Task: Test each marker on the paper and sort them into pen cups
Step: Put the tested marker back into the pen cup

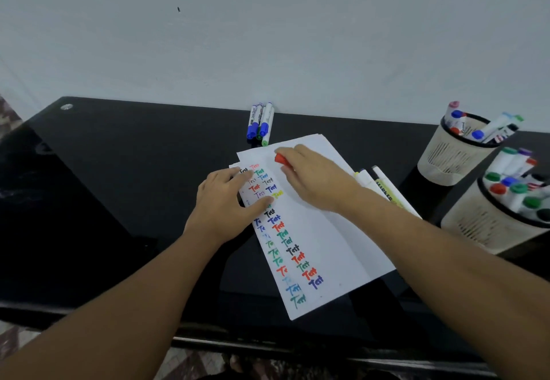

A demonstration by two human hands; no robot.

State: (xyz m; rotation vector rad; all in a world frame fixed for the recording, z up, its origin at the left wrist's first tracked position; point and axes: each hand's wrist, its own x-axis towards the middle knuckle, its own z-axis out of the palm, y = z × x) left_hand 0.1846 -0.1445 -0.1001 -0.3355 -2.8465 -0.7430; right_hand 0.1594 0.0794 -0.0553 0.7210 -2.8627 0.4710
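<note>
Red marker (280, 159) in right grip (309, 175); flat left hand (227, 201) pins paper (321, 230), cups (452, 153) right.

Blk table (119, 201), wht paper (321, 230) w/ multicolour writing, red marker cap (280, 159).

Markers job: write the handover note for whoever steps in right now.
Left hand lies flat on the paper, steadying it. Right hand has a grip on a red-capped marker over the sheet.
Four markers lie untested by the wall; more lie under the right forearm.
Both pen cups already hold markers; two columns of "Test" marks fill the sheet.
Left: test the red one, cup it, finish the loose ones.
</note>
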